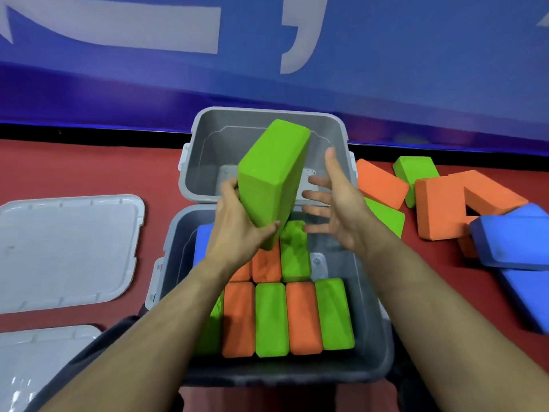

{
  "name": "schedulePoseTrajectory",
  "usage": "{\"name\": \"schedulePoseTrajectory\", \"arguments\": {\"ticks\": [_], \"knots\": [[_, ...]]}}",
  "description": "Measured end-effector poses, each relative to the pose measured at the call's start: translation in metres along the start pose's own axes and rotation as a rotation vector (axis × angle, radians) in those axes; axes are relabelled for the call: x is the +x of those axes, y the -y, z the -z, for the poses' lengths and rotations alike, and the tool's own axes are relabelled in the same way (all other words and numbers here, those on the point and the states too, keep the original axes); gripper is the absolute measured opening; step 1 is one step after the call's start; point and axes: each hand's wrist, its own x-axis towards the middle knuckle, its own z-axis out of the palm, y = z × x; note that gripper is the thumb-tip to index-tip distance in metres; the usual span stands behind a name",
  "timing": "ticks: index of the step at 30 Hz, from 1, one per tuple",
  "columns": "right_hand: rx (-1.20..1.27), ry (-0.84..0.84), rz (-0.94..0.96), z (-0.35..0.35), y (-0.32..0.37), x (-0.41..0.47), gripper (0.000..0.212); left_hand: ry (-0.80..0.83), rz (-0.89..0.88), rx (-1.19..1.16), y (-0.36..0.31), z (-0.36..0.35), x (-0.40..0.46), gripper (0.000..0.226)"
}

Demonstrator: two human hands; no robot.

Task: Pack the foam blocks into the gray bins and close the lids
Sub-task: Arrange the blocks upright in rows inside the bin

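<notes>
The left hand [237, 230] gripped a green foam block [271, 179] above the near gray bin [374, 340], which held upright orange and green blocks. The right hand [332, 209], fingers spread, held nothing. At twelve o'clock, the far bin [205, 162] held no blocks.

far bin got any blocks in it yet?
No. The far gray bin shows only its bare floor and walls, while the green block gripped by the left hand hangs above the two bins.

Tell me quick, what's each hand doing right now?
Left hand: grips the green foam block at its lower end.
Right hand: open, fingers spread beside the block, holding nothing.
</notes>
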Motion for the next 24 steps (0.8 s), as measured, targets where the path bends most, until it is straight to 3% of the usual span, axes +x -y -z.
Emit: {"name": "schedulePoseTrajectory", "arguments": {"ticks": [3, 5, 9, 13, 24], "knots": [[-0.089, 0.114, 0.063, 0.001, 0.007, -0.033, 0.077, 0.157, -0.126, -0.020, -0.013, -0.023, -0.013, 0.082], [-0.116, 0.010, 0.134, 0.009, 0.002, -0.039, 0.058, 0.285, -0.173, -0.053, -0.018, -0.039, -0.020, 0.077], [-0.224, -0.144, 0.142, 0.039, -0.008, -0.037, 0.044, 0.451, -0.187, -0.052, -0.016, -0.060, -0.028, 0.067], [-0.228, -0.136, 0.064, 0.058, -0.023, -0.031, 0.043, 0.536, -0.071, -0.102, -0.006, -0.075, -0.032, 0.058], [-0.157, -0.030, -0.054, 0.068, -0.056, -0.004, 0.046, 0.667, 0.093, 0.012, 0.031, -0.095, -0.037, 0.076]]}}
